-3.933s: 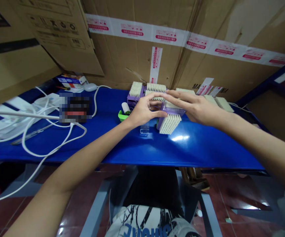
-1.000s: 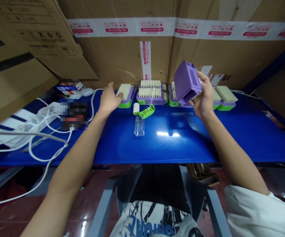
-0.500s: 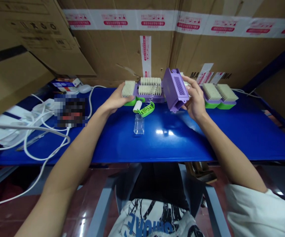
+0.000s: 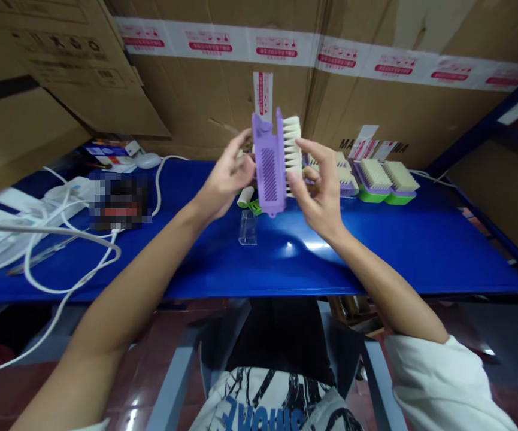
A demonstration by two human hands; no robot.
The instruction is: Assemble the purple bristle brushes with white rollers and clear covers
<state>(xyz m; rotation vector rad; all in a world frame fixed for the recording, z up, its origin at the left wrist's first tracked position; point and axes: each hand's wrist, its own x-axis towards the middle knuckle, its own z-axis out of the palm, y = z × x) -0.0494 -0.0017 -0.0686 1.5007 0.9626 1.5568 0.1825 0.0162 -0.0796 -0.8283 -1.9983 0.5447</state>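
Observation:
A purple scrubbing brush with pale bristles is held upright above the table, its hollow slotted plastic housing turned toward me. My right hand grips it from the bristle side, with index finger and thumb on the bristles. At the left edge of the housing is my left hand, its thumb and fingers closed against it; some fingertips are hidden. Below the brush lie a small white cylinder, a green plastic part partly covered by the housing, and a clear plastic cup-like piece.
Behind my right hand lie more bristled brushes. Two green-and-purple brushes stand farther right. White cables tangle across the left side of the blue table. Cardboard walls the back.
My right hand has brought the purple brush left and turned it, so its bristles now show. My left hand has left the green-and-purple brush and come to the held one.

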